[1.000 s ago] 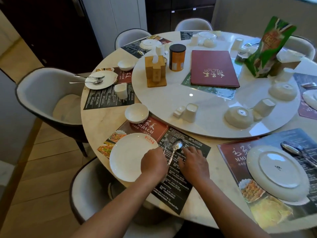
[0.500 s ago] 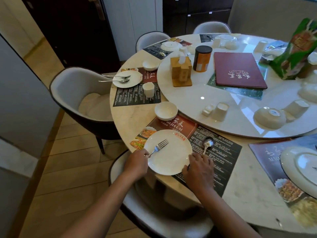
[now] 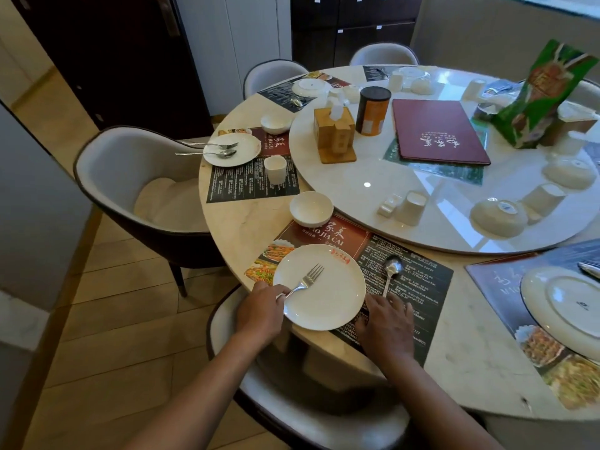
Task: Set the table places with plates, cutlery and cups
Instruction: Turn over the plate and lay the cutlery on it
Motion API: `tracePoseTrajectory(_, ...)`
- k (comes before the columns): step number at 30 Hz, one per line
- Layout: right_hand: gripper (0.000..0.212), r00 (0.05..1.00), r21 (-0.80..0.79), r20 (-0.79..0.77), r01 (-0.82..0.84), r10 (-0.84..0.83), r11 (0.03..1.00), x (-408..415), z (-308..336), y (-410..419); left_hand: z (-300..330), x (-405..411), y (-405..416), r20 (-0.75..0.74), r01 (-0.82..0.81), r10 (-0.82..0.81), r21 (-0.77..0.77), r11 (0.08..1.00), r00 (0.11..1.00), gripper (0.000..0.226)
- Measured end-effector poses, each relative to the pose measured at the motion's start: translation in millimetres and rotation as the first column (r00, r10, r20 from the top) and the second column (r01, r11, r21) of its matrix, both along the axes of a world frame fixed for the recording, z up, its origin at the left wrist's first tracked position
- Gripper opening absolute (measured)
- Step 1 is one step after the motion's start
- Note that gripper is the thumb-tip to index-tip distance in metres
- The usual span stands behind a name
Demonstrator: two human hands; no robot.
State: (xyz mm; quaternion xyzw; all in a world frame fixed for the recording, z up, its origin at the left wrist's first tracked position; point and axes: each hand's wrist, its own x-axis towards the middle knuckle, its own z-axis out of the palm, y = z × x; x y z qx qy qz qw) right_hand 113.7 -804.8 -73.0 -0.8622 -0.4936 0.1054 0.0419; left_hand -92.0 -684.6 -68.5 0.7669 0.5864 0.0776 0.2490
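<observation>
A white plate lies on the dark placemat at the table's near edge. My left hand grips the handle of a fork, whose tines rest on the plate. To the right of the plate, a spoon lies on the mat. My right hand is spread flat on the mat, fingertips at the end of the spoon's handle. A small white bowl stands beyond the plate. An upturned cup sits on the glass turntable.
The place to the left has a plate with fork and spoon, a cup and a bowl. At right lies an upturned plate. The turntable carries a menu, tissue holder, canister and upturned bowl. A chair is below me.
My left hand has carried the fork from beside the spoon onto the plate. The spoon stays on the mat under my right fingertips. The view has swung to the left.
</observation>
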Motion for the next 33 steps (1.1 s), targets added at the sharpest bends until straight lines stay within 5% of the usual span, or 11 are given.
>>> tracePoseTrajectory(11,0.040,1.000,-0.018,0.021,-0.003,0.003,1.000,1.3,4.8,-0.3,-3.6,-4.4,-4.8,-0.004,0.008,-0.008,0.024,1.000,1.000,0.034)
tracePoseTrajectory(15,0.036,1.000,0.116,0.006,0.006,-0.007,0.993,8.9,3.6,-2.9,1.1,-0.3,-11.1,-0.047,-0.020,0.023,0.063,0.998,0.999,0.038)
tracePoseTrajectory(19,0.038,0.997,0.247,-0.010,0.072,-0.072,0.966,25.9,2.7,-4.6,9.0,19.1,-23.6,-0.094,-0.004,0.029,0.256,0.967,0.995,0.037)
tracePoseTrajectory(33,0.054,0.997,-0.005,-0.030,-0.075,0.075,0.997,120.2,1.9,-25.2,24.3,188.0,-62.0,-0.193,0.364,-0.327,0.203,0.909,0.925,0.023)
